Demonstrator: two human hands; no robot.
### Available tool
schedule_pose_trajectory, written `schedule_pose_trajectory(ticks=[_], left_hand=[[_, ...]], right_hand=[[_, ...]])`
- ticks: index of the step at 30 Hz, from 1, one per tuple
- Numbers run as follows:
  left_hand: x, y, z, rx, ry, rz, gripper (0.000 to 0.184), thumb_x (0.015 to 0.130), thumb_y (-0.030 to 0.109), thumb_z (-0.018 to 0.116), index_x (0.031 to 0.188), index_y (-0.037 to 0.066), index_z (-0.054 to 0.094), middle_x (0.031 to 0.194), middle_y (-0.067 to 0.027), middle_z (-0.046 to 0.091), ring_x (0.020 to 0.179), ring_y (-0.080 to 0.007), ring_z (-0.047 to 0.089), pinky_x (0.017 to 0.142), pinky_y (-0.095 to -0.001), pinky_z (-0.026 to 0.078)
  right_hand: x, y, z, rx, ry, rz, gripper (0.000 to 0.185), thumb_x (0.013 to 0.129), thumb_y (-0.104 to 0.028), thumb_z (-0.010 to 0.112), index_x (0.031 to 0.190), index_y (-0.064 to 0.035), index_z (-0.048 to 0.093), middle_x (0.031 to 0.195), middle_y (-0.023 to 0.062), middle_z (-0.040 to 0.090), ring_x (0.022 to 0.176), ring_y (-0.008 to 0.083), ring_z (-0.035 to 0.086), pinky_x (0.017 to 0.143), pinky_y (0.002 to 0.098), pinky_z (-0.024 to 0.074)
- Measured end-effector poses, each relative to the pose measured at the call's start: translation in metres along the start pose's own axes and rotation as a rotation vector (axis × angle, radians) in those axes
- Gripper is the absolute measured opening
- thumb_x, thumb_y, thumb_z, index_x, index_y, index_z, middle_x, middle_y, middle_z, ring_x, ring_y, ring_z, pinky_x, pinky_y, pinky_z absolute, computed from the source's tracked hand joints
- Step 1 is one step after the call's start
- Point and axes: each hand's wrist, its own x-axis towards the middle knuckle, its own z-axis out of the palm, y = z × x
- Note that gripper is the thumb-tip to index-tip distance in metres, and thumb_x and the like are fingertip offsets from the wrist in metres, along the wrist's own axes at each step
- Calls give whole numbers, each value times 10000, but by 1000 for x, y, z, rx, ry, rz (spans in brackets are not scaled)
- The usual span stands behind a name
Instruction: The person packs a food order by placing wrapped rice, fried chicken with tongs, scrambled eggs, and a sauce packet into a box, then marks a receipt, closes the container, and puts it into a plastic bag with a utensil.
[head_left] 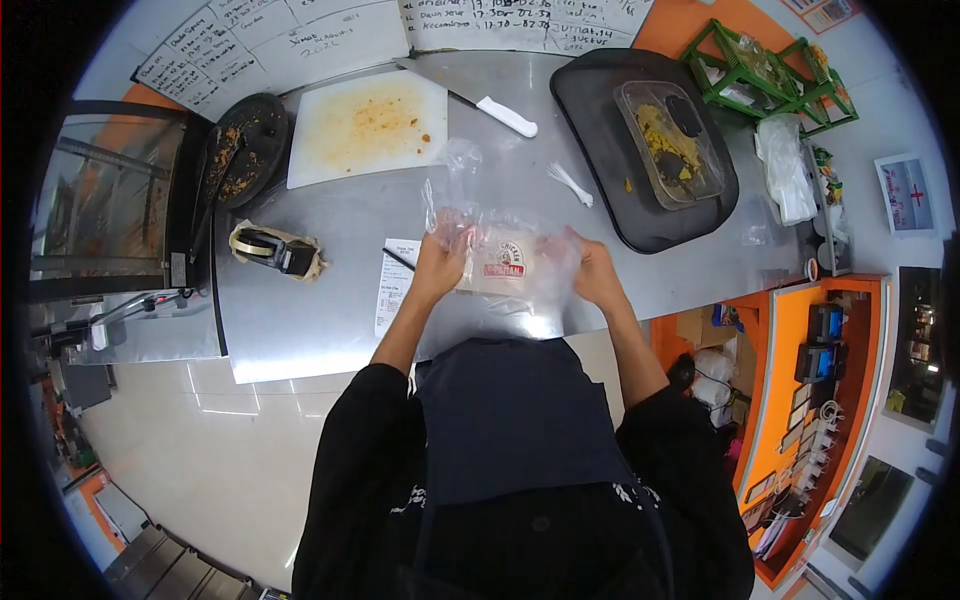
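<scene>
A clear plastic bag (540,318) is stretched between my two hands at the near edge of the steel counter. Inside or behind its film sits a pale food package (497,262) with a red chicken logo; I cannot tell which. My left hand (441,262) is closed on the bag's left side, beside the package. On the other side my right hand (594,270) grips the bag's right edge. Left of my left hand, a printed receipt (393,300) lies flat with a black pen (398,258) across it.
Behind the bag are a stained white cutting board (350,120), a white-handled knife (508,117) and white plastic forks (570,185). A tape dispenser (272,250) stands left. A black tray (630,215) bears a clear container (715,185) of yellow food. White bags (787,168) lie further right.
</scene>
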Motion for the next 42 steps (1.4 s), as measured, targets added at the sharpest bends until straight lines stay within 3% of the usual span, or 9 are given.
schedule_pose_trajectory(ticks=[7,14,16,20,23,26,29,34,42], left_hand=[[-6,5,-2,-360,174,-285,474,1024,385,427,1000,-20,673,881,-54,655,818,-116,583,767,-251,457],[-16,36,-1,-445,16,-233,576,1015,513,299,1127,6,549,978,-85,633,926,-173,587,905,-310,443],[-16,27,8,-489,22,-319,609,1011,528,280,1220,0,500,1066,-112,618,1001,-209,579,973,-338,416],[-21,36,25,-507,59,-70,620,935,498,502,1309,8,436,1220,-158,546,1171,-249,503,1046,-386,354],[-26,63,31,-442,-1,114,640,834,355,731,1290,8,446,1278,-160,525,1237,-274,467,1060,-398,340],[-26,65,43,-166,25,-2,630,787,233,782,1288,11,471,1224,-130,580,1172,-290,525,1030,-385,387],[-7,60,39,-253,-5,-135,508,806,164,750,1241,28,525,1138,-125,632,1059,-284,597,957,-367,452],[3,64,50,-369,66,-111,365,847,82,663,1197,15,580,1067,-95,668,991,-152,620,886,-306,484],[-3,53,34,-76,-153,229,1018,556,295,883,1399,35,375,1432,-196,364,1327,-314,357,1080,-399,322]], right_hand=[[8,-24,11,440,240,192,139,895,-43,586,1024,-3,617,990,65,648,891,124,589,819,281,471],[21,-49,24,107,-8,118,171,933,-154,594,1035,-16,601,898,18,595,873,116,561,833,260,451],[25,-40,41,418,178,282,156,945,-150,578,999,-10,623,908,34,621,872,126,575,809,269,464],[44,-51,68,1084,662,363,224,985,-208,526,1041,-14,622,954,65,643,876,144,600,774,290,491],[40,-58,58,1286,624,482,269,1007,-166,438,1190,5,539,1151,118,609,1044,204,596,902,346,493],[36,-63,62,1194,497,498,327,1000,-170,455,1272,11,468,1231,137,559,1113,229,565,962,369,463],[22,-40,37,902,170,79,434,937,-241,604,1283,-30,450,1142,100,597,1098,234,573,991,373,434],[28,-41,45,-158,-180,8,495,898,-232,639,1297,-33,426,1171,110,569,1119,243,549,1013,372,410],[27,41,117,79,-184,59,505,876,-216,642,1294,-25,434,1183,118,535,1134,255,514,1017,385,396]])
